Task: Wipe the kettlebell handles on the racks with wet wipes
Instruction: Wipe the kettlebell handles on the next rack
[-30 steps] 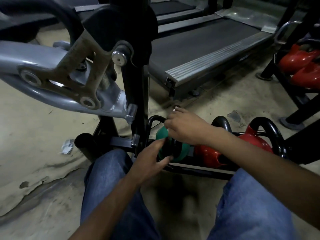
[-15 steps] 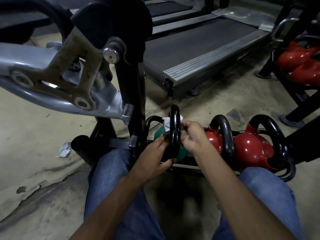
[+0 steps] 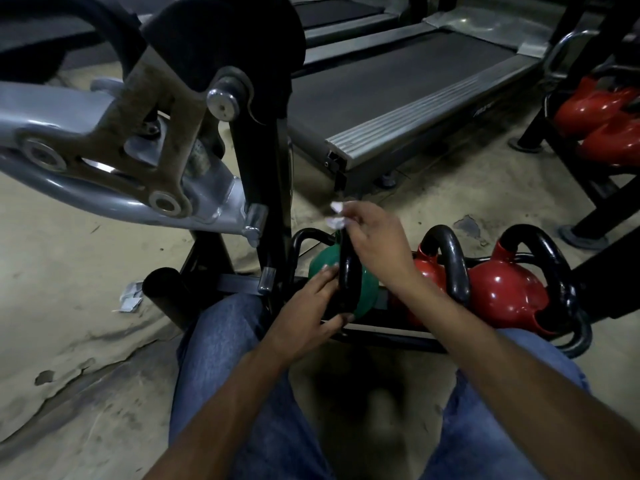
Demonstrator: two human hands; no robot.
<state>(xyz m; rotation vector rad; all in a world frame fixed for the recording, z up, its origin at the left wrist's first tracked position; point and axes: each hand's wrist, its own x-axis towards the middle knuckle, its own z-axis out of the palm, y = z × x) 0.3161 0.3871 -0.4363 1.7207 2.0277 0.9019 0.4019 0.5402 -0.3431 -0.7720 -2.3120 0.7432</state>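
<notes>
- The handle (image 3: 346, 271) is a black loop standing upright on the green bell (image 3: 365, 292), edge-on to me. I take it that it is turned this way so each side can be rubbed.
- The wipe (image 3: 336, 216) is bunched at the very top of the handle, right above the green bell. The right hand (image 3: 377, 237) pinches it in its fingertips, with white ends sticking out past them. I judge the crown of the loop is being wiped now.
- The left hand (image 3: 311, 306) is low on the green bell's near-left side. Its fingers lie against the handle's lower leg and the thumb is hooked beneath, gripping it, probably to stop the bell rolling.
- So the handle runs between the two hands, touching both.
- The red bells (image 3: 509, 299) sit just right of the green bell on the same rack (image 3: 388, 336). I cannot tell whether their handles are done.
- A treadmill (image 3: 398, 91) lies well beyond the green bell, and a paper scrap (image 3: 131, 299) lies on the floor far to its left.
</notes>
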